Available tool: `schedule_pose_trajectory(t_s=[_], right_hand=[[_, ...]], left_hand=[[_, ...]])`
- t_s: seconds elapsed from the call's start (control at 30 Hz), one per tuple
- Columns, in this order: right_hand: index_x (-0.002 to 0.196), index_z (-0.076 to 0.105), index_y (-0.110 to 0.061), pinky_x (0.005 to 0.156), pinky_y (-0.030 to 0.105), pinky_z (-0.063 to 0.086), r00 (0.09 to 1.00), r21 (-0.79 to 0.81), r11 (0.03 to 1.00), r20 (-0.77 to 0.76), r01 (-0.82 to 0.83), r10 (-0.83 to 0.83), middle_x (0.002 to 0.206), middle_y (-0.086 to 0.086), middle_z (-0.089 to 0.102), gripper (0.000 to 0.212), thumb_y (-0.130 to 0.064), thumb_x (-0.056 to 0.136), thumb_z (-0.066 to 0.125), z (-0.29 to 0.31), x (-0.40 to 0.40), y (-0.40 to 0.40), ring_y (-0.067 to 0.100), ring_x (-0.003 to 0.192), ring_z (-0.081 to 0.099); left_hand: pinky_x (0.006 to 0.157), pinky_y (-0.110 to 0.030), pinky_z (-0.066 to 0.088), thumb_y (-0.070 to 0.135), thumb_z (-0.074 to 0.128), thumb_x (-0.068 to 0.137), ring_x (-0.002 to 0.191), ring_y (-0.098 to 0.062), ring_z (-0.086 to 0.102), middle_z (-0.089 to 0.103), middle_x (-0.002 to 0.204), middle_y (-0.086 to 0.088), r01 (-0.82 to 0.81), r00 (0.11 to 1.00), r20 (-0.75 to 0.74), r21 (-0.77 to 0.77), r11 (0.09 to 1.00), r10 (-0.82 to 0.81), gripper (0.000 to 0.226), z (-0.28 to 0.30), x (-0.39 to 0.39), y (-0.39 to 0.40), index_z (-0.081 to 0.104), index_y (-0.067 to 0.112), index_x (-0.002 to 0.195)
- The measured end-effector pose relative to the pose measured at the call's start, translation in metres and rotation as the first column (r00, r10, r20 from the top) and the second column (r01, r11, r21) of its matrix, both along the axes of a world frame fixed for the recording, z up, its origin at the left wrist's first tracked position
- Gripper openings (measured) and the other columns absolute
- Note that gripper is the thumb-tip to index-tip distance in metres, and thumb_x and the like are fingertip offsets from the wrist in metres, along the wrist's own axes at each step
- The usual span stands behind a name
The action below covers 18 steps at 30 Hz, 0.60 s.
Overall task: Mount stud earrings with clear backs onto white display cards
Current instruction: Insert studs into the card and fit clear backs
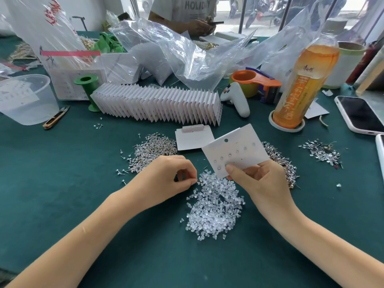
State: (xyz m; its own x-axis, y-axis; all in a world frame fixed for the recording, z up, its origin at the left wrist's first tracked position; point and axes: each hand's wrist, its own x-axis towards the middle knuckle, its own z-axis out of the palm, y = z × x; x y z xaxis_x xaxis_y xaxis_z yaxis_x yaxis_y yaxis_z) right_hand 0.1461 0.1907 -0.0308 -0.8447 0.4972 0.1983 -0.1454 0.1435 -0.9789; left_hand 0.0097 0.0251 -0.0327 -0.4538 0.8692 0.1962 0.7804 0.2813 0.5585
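My right hand [261, 183] pinches the lower edge of a white display card [239, 146], tilted, with several studs set in it. Fingers curled, my left hand [172, 175] has its fingertips at the top edge of a pile of clear backs [214, 206] on the green cloth; whether it pinches one I cannot tell. One heap of stud earrings [151, 148] lies to the left, and another heap of studs [280, 163] sits partly behind the card. A blank card stack [191, 138] lies beyond. A long row of filled cards [158, 104] stands behind it.
An orange drink bottle [301, 86], a white controller [236, 98] and an orange tape dispenser [257, 84] stand at the right back. Two phones [361, 115] lie at the right edge. Clear plastic bags [178, 57], a plastic tub [25, 98], snips [56, 117]. A person sits opposite.
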Motion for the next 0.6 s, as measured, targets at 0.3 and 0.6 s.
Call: schedule_pose_trajectory(t_s=[0.3, 0.6], right_hand=[[0.087, 0.066, -0.043, 0.046, 0.029, 0.043, 0.996, 0.147, 0.986, -0.023, 0.085, -0.082, 0.079, -0.022, 0.070, 0.033, -0.012, 0.079, 0.074, -0.007, 0.004, -0.002, 0.021, 0.050, 0.049], [0.075, 0.074, -0.009, 0.055, 0.027, 0.052, 0.909, 0.937, 0.246, -0.313, 0.249, 0.273, 0.077, 0.000, 0.071, 0.008, -0.001, 0.074, 0.075, -0.010, 0.006, 0.003, 0.020, 0.066, 0.064]], left_hand=[[0.067, -0.017, 0.048, 0.009, 0.074, 0.079, 0.068, -0.009, 0.058, 0.064, 0.079, 0.009, -0.027, 1.000, 0.005, 0.013, 1.000, 0.027, 0.011, 0.000, 0.001, 0.000, 0.072, 0.019, 0.083], [0.066, -0.009, 0.047, 0.016, 0.074, 0.080, 0.070, 0.001, 0.063, 0.071, 0.075, 0.009, -0.318, 0.769, 0.617, 0.142, 0.937, 0.168, 0.011, 0.021, 0.002, -0.001, 0.072, 0.025, 0.075]])
